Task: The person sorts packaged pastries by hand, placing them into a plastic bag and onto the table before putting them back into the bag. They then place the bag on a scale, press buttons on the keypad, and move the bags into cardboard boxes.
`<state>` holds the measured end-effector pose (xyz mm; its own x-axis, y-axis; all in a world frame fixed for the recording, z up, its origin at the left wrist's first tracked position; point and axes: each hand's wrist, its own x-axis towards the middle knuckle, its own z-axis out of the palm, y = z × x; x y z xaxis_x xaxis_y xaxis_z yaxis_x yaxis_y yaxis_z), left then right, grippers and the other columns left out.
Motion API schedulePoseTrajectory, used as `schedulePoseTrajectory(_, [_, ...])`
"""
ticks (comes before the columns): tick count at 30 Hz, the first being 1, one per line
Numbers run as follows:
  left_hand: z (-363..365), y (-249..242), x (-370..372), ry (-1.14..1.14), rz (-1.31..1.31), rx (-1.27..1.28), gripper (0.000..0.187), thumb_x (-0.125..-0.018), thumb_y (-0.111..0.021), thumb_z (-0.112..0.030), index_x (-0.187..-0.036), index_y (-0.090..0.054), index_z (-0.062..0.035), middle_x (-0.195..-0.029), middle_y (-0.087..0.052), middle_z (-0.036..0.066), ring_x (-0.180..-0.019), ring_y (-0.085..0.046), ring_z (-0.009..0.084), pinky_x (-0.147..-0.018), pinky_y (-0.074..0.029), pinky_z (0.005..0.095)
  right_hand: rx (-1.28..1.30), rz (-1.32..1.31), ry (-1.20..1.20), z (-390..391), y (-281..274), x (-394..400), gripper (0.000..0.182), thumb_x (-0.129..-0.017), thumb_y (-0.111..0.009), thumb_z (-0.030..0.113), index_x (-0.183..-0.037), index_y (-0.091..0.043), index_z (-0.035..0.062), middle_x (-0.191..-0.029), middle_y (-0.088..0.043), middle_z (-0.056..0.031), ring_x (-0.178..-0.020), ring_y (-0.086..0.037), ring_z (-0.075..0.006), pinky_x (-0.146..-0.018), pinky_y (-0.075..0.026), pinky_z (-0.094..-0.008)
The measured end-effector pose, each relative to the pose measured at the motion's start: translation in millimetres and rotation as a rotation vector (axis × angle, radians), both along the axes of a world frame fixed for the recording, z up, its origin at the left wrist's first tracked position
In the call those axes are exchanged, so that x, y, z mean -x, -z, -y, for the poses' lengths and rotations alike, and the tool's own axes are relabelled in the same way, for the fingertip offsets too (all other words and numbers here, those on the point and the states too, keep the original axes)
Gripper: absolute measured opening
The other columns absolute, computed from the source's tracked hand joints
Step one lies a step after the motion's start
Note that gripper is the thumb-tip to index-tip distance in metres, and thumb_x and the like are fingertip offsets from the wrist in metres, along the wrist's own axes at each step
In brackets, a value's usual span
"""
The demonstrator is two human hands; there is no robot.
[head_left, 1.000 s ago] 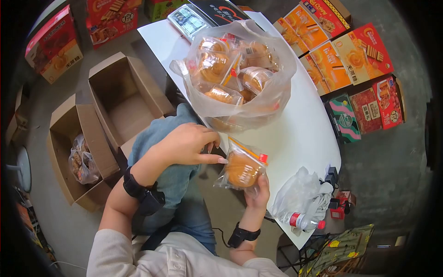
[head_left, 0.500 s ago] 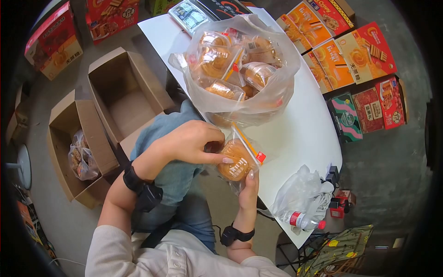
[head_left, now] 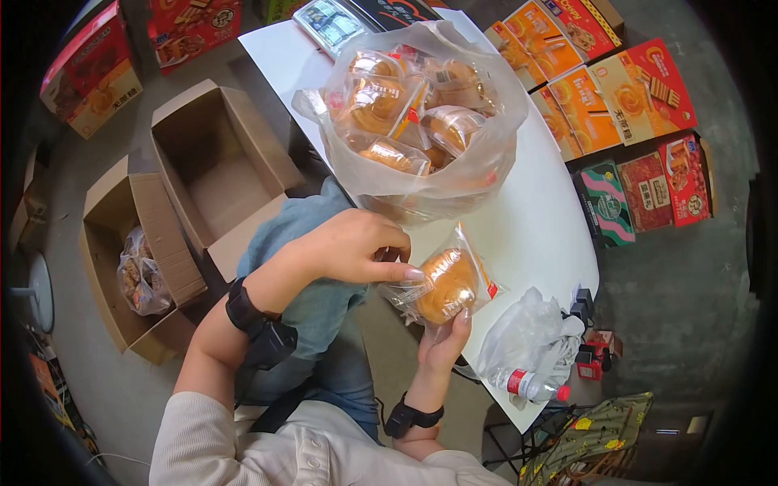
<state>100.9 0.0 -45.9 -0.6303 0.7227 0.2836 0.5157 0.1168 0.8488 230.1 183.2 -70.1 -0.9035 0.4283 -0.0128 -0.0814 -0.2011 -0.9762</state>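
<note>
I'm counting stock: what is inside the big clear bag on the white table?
The big clear bag holds individually wrapped golden pastries; about six show at the top. Those beneath are covered, so the full count cannot be seen.

A white table (head_left: 535, 227) runs from the top centre of the frame down toward the lower right. On it, in the upper middle, sits a large clear plastic bag (head_left: 421, 121) full of wrapped pastries. At the table's top end lie a clear tray of small packets (head_left: 328, 20) and a dark box (head_left: 389, 10). Near the lower right corner rest a crumpled white plastic bag (head_left: 527, 340) and a water bottle (head_left: 531, 385).

The grey floor (head_left: 664, 283) carries two open cardboard boxes (head_left: 219, 170) on the left and printed snack cartons (head_left: 624, 105) on the right.
</note>
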Motion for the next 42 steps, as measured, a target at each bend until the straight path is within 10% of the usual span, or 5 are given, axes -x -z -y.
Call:
schedulePoseTrajectory(10, [2, 6, -2, -0.023, -0.011, -0.072, 0.045, -0.086, -0.049, -0.045, -0.076, -0.058, -0.0022, -0.065, -0.055, 0.012, -0.062, -0.054, 0.0281, -0.058, -0.041, 0.0368, 0.06, -0.036, -0.019, -4, 10, -1, 0.06, -0.087, -0.039, 0.051, -0.129, -0.036, 0.0086, -0.116, -0.053, -0.0097, -0.094, -0.056, -0.0236, -0.061, -0.049, -0.0367])
schedulePoseTrajectory(22, [5, 2, -1, 0.213, 0.263, -0.036, 0.048, -0.088, -0.045, -0.046, -0.078, -0.061, -0.0011, -0.073, -0.059, 0.011, -0.068, -0.056, 0.024, -0.063, -0.044, 0.0318, -0.073, 0.215, -0.714, -33, -28, -15, 0.092, -0.074, -0.064, 0.052, -0.134, -0.028, -0.007, -0.129, -0.043, -0.0136, -0.12, -0.041, -0.0208, -0.099, -0.031, -0.0321])
schedulePoseTrajectory(31, [-3, 0, -5, 0.069, 0.431, 0.068, 0.059, -0.077, -0.056, -0.057, -0.077, -0.066, 0.001, -0.064, -0.061, 0.012, -0.062, -0.057, 0.0211, -0.059, -0.044, 0.0313, 0.361, 0.017, -0.501, -32, -22, -11, 0.096, -0.079, -0.025, 0.075, -0.135, -0.026, -0.0038, -0.134, -0.037, -0.0168, -0.126, -0.035, -0.0272, -0.103, -0.028, -0.0407])
schedulePoseTrajectory(37, [-25, -8, -32, -0.256, 0.485, 0.044, 0.06, -0.08, -0.053, -0.055, -0.077, -0.064, 0.0035, -0.061, -0.057, 0.013, -0.056, -0.053, 0.0213, -0.055, -0.041, 0.0335, -0.182, 0.158, -0.239, -16, -22, -11, 0.073, -0.086, -0.045, 0.052, -0.133, -0.027, -0.0004, -0.125, -0.043, -0.0137, -0.111, -0.047, -0.0256, -0.091, -0.04, -0.0381])
schedulePoseTrajectory(42, [-28, -11, -59, -0.128, 0.487, 0.01, 0.06, -0.081, -0.051, -0.056, -0.08, -0.061, 0.0025, -0.065, -0.055, 0.015, -0.061, -0.053, 0.0254, -0.059, -0.042, 0.0346, 0.0, 0.078, -0.11, -25, -19, -19, 0.076, -0.077, -0.063, 0.033, -0.134, -0.027, -0.0025, -0.135, -0.035, -0.0137, -0.121, -0.039, -0.0259, -0.097, -0.037, -0.0374])
